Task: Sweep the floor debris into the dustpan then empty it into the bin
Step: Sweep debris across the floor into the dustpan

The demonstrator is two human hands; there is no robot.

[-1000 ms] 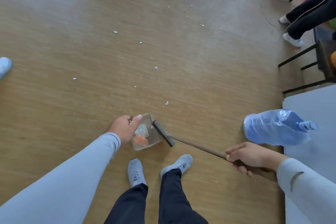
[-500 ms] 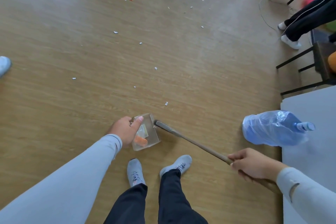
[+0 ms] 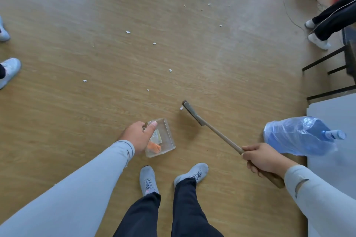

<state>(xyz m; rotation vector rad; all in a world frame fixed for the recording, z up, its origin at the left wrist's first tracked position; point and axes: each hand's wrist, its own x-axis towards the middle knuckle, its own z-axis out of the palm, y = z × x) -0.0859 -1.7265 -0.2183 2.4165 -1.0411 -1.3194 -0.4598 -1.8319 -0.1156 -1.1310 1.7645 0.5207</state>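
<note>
Sweeping: brush head (image 3: 191,112) is resting beside one white scrap (image 3: 181,108), at 1 o'clock from the dustpan (image 3: 163,138).
Dustpan: clear, lying on the floor (image 3: 231,63), already holding an orange piece and pale paper.
Left hand (image 3: 137,136): fingers are curling around the dustpan's edge.
Right hand (image 3: 264,158): fingers are wrapping the brush handle.
Progress: partly done; roughly fifteen scraps are remaining toward 12 o'clock; emptying is still pending.
Count: one brush, one dustpan; no bin in view.

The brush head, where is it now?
In the head view the brush head is on the floor right of centre, beyond the dustpan, beside a white scrap.
</note>
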